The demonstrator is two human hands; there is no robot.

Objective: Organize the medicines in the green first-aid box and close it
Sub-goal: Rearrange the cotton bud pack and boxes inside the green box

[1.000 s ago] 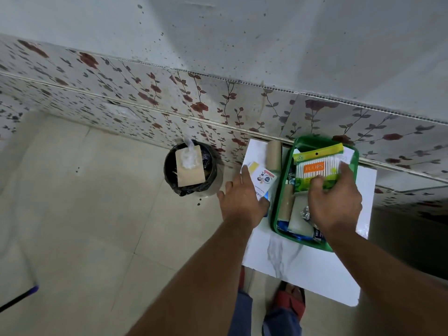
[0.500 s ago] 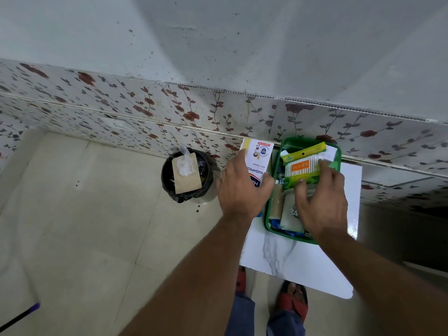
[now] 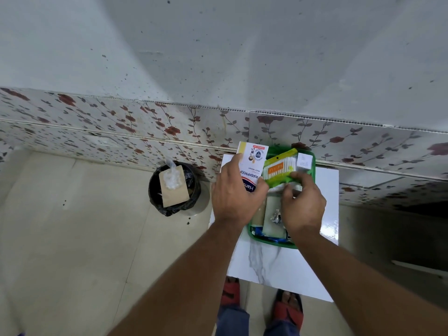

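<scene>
Over the green first-aid box (image 3: 312, 170), my left hand (image 3: 236, 197) grips the plaster box (image 3: 252, 166); right hand (image 3: 303, 207) pinches the cotton-bud pack (image 3: 280, 167).

The green box (image 3: 312, 170) looks like smooth plastic. The white tabletop (image 3: 278, 265) is glossy, marble-veined. The plaster carton (image 3: 252, 166) is printed card; the swab packet (image 3: 278, 167) shiny film.

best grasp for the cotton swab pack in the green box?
Pinch the cotton swab pack by its near short edge, coming from the person's side. It is flat and lies tilted across the green box, so that edge is the exposed one; the right hand already has fingers there. The white plaster box crowds its left side.
</scene>
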